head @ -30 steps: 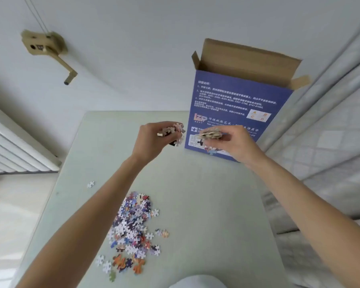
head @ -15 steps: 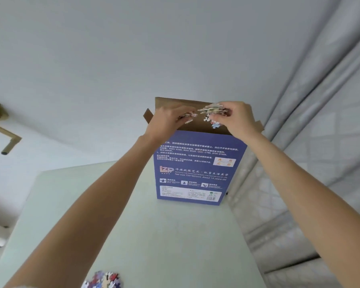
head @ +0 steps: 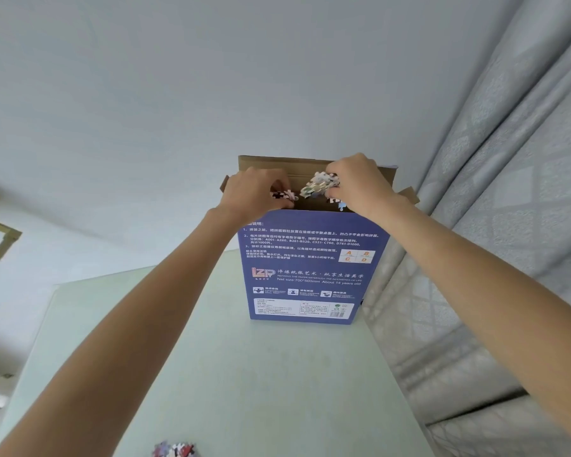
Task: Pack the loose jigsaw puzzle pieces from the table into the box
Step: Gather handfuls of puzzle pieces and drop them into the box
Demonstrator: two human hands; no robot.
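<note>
Your left hand (head: pixel 256 192) and right hand (head: pixel 360 186) each pinch a clutch of puzzle pieces (head: pixel 320 184) over the open top of the box (head: pixel 305 265) at the table's (head: pixel 244 374) far edge, unreleased; a pile (head: pixel 175 450) waits at the near edge.

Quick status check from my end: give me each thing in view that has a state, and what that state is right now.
box: upright on the table, top flaps open
left hand: over the box opening, gripping a few puzzle pieces
right hand: over the box opening, holding a stack of pieces
falling pieces: loose under the right hand, at the box's rim
remaining pile: loose on the table, near edge
</note>
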